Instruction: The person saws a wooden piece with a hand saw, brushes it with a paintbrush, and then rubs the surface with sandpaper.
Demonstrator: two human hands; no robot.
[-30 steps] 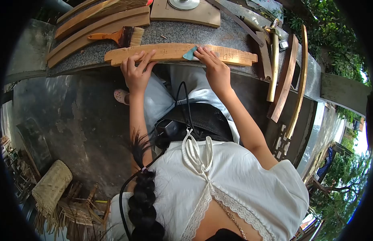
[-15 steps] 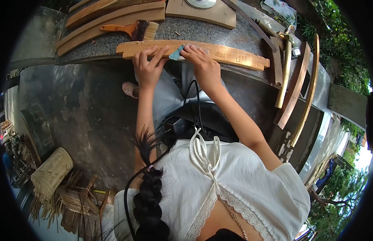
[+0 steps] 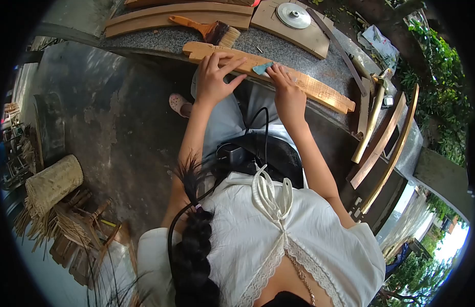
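A long, slightly curved wooden piece [image 3: 311, 88] lies along the near edge of the bench, with notched ends and pencil-like marks on its right part. My left hand [image 3: 215, 82] grips it near the left end, fingers over the top and thumb at the near side. Under the fingertips of my right hand [image 3: 287, 91] is a blue-green piece of sandpaper [image 3: 261, 68], pressed against the wood around its middle. Part of the sandpaper is hidden by those fingers. Just behind the left end lies a paintbrush [image 3: 209, 31] with an orange handle.
The speckled stone bench [image 3: 155, 42] carries more curved wooden strips [image 3: 181, 18], a board with a metal disc [image 3: 292, 15], and a small metal pin [image 3: 259, 49]. To the right rest a hammer [image 3: 370, 120] and long wooden strips [image 3: 381, 140]. A woven basket [image 3: 54, 183] stands on the left.
The view has turned, so bench and wood sit further right and more tilted. My right hand and the sandpaper have moved rightward along the wood, widening the gap from my left hand.
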